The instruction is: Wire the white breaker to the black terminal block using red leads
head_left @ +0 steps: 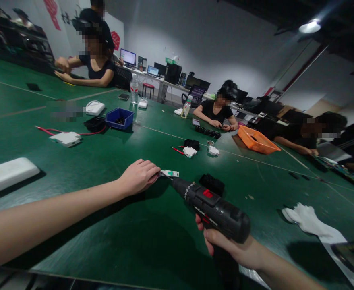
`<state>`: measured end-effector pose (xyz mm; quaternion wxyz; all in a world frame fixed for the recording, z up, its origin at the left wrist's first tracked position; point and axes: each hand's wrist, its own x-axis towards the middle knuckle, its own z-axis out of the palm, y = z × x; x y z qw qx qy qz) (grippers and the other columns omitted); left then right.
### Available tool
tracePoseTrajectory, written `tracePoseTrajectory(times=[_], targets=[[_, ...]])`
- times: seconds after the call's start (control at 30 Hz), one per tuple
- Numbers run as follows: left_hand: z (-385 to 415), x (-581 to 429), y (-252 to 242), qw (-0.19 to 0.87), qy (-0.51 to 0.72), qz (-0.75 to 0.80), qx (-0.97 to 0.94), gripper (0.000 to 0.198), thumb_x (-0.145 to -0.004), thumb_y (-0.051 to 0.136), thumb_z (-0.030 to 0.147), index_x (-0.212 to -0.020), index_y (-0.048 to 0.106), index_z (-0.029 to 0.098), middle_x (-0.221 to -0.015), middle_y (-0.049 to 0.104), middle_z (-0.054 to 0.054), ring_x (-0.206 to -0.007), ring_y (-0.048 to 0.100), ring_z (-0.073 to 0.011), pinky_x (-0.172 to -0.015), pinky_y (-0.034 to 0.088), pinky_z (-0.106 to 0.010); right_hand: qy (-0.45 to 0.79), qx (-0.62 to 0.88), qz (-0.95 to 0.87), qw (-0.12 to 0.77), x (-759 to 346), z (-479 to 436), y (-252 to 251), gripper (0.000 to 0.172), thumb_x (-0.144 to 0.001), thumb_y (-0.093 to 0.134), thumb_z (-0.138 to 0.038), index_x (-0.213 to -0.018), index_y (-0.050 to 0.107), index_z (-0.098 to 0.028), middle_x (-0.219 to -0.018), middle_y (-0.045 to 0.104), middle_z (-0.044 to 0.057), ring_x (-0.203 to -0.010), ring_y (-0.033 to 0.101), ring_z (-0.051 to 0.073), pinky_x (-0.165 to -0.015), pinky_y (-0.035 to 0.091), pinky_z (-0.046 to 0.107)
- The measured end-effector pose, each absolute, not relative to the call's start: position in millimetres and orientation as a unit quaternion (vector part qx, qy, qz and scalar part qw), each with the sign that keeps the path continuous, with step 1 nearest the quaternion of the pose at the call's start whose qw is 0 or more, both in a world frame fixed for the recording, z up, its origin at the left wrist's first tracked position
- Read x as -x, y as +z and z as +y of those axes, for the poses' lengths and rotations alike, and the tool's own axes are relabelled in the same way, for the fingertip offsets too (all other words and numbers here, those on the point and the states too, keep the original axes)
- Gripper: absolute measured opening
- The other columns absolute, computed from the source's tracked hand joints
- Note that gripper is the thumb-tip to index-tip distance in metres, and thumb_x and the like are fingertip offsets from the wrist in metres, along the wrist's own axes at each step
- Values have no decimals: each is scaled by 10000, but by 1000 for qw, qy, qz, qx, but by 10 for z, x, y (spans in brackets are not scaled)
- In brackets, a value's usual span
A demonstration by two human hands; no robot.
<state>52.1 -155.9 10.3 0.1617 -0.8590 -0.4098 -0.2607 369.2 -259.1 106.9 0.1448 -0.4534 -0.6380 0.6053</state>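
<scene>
My right hand (225, 241) is wrapped around the grip of a black cordless drill (214, 207), its bit pointing left. The bit's tip meets a small white circuit breaker (171, 173) with a green patch, or comes very close to it; which, I cannot tell. Over the breaker's left end my left hand (140, 177) is closed, fingers curled and pressing it to the green table. Part of the breaker is hidden under those fingers. Just behind the drill sits a black block-like item (212, 184).
Other white breakers with red wires (65, 138) lie farther out. A blue bin (119, 118) and an orange bin (255, 140) stand beyond them. White gloves (308, 219) lie right, a long white case (9, 173) left. Several people sit around the green table (128, 241).
</scene>
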Motion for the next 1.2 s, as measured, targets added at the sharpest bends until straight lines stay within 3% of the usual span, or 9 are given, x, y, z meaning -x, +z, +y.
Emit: tracePoseTrajectory(times=[0.2, 0.33, 0.43, 0.57, 0.73, 0.9, 1.03, 1.2], targets=[[-1555, -516, 99, 63, -281, -417, 862, 198, -953, 528, 304, -1033, 670, 193, -925, 704, -52, -830, 626, -188, -725, 425, -325, 557, 454, -662, 212, -3920, -2582, 1193, 486, -853, 681, -525, -1216, 586, -216, -1040, 645, 81, -670, 609, 126, -609, 536, 316], [-1555, -511, 127, -19, -265, -405, 875, 224, -949, 521, 331, -1058, 665, 199, -955, 701, -51, -841, 624, -191, -728, 431, -323, 388, 504, -729, 253, -4216, -2347, 1268, 393, -831, 700, -460, -1120, 614, -208, -968, 675, 67, -702, 622, 169, -634, 538, 342], [-1551, -520, 135, -25, -262, -411, 873, 240, -956, 510, 352, -1069, 664, 207, -982, 702, -52, -876, 628, -201, -757, 422, -336, 225, 528, -792, 210, -4505, -2078, 1291, 272, -793, 714, -382, -966, 624, -193, -918, 696, 69, -816, 647, 229, -748, 523, 359], [-1548, -528, 138, -4, -258, -419, 870, 254, -952, 521, 391, -1074, 657, 214, -1006, 700, -54, -907, 628, -209, -803, 409, -357, 137, 609, -772, 121, -4901, -1744, 1167, 283, -764, 662, -320, -1007, 640, -177, -985, 727, 104, -911, 676, 280, -798, 488, 339], [-1568, -538, 189, 14, -249, -430, 868, 264, -942, 532, 410, -1079, 644, 214, -1016, 695, -54, -933, 622, -219, -859, 400, -388, 117, 689, -714, 40, -5346, -1406, 877, 439, -740, 695, -391, -1097, 659, -137, -1039, 730, 137, -944, 687, 293, -785, 477, 327], [-1585, -553, 225, 23, -256, -432, 864, 273, -940, 537, 422, -1084, 638, 212, -1034, 691, -61, -974, 616, -224, -883, 407, -395, 170, 684, -710, 15, -5559, -1197, 779, 498, -702, 737, -392, -1116, 668, -124, -1035, 731, 125, -906, 685, 263, -777, 490, 328], [-1564, -553, 195, 15, -259, -420, 870, 272, -938, 545, 414, -1089, 641, 209, -1047, 686, -68, -974, 613, -225, -844, 430, -374, 176, 638, -750, 9, -5559, -1128, 818, 455, -733, 713, -399, -1084, 681, -112, -1017, 727, 143, -881, 677, 258, -768, 500, 345], [-1526, -556, 138, -14, -269, -402, 875, 236, -946, 544, 363, -1080, 662, 209, -1036, 693, -68, -944, 619, -211, -798, 452, -348, 131, 604, -786, -6, -5466, -1172, 957, 370, -749, 668, -268, -1085, 682, -115, -1070, 705, 165, -936, 671, 266, -829, 523, 363]])
